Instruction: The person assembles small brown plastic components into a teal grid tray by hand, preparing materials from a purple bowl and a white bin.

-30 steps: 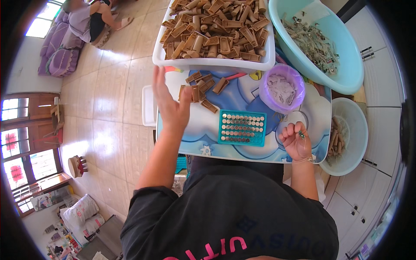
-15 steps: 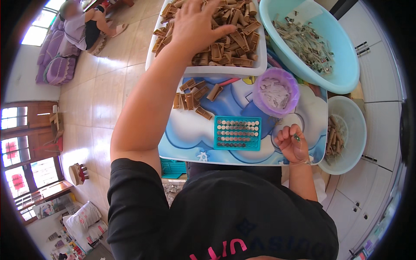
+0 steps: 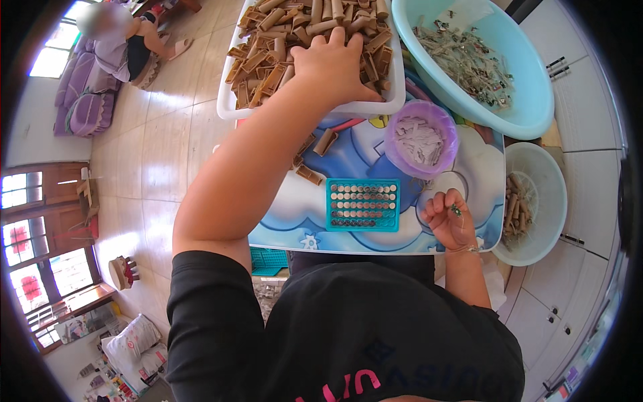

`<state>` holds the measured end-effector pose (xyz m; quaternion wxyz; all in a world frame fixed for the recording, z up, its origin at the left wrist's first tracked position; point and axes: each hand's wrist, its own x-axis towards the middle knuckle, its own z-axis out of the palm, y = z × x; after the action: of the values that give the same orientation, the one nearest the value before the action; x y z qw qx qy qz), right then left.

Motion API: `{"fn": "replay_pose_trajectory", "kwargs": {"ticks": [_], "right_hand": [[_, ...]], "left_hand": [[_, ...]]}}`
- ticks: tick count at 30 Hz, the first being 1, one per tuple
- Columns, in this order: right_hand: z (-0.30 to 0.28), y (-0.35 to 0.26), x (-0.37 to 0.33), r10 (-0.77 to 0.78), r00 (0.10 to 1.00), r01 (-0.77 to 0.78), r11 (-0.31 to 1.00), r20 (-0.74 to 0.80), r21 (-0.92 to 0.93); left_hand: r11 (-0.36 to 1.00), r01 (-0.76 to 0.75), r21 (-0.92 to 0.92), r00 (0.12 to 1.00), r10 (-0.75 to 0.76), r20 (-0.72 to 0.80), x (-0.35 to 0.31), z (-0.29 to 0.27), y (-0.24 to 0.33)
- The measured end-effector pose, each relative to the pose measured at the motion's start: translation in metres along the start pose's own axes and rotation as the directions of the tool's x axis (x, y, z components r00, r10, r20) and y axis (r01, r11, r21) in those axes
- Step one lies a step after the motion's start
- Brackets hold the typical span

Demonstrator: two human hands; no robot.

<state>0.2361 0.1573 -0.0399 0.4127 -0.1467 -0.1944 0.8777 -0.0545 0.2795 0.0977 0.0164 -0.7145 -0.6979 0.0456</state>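
Note:
My left hand (image 3: 328,70) rests palm down, fingers spread, on a heap of brown trough-shaped casings (image 3: 254,67) in a white tray (image 3: 228,110). At the table's right side, my right hand (image 3: 457,231) is curled up, pinching a small green circuit piece (image 3: 457,210) with thin wires. Left of that hand lies a teal tray (image 3: 362,229) with rows of round silver discs (image 3: 362,197). A few loose brown casings (image 3: 325,142) lie on the table beside my left forearm, which covers part of them.
A purple bowl (image 3: 394,144) of pale strips stands behind my right hand. A large light-blue basin (image 3: 532,124) holds wired parts. Beyond the table's right edge, a translucent basin (image 3: 552,214) contains brown pieces. Another person (image 3: 114,50) sits at the far left.
My left hand has moved right and toward me over the heap. Its forearm now hides more of the loose casings. My right hand keeps its pinch in nearly the same place.

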Motion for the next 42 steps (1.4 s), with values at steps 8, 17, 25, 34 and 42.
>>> {"fn": "replay_pose_trajectory", "kwargs": {"ticks": [8,17,25,34,42], "right_hand": [[-0.001,-0.001,0.001,0.005,1.000,-0.006,1.000,0.006,0.025],[0.001,-0.001,0.001,0.002,1.000,-0.002,0.999,0.007,0.032],[0.002,-0.002,0.000,0.000,1.000,0.000,1.000,0.010,0.018],[0.002,-0.001,0.000,0.002,1.000,-0.002,1.000,0.013,0.002],[0.003,-0.003,0.000,-0.001,1.000,0.001,1.000,-0.001,-0.012]], "left_hand": [[0.999,-0.032,-0.039,0.995,0.028,-0.099,0.004,0.018,-0.018],[0.983,-0.030,-0.180,0.997,0.016,-0.078,0.008,0.016,-0.021],[0.885,-0.084,-0.458,0.957,-0.056,-0.283,0.019,0.021,-0.046],[0.149,-0.148,-0.978,0.913,-0.359,-0.193,0.006,-0.016,-0.048],[-0.208,-0.425,-0.881,0.686,-0.709,-0.163,-0.108,-0.007,-0.051]]}}
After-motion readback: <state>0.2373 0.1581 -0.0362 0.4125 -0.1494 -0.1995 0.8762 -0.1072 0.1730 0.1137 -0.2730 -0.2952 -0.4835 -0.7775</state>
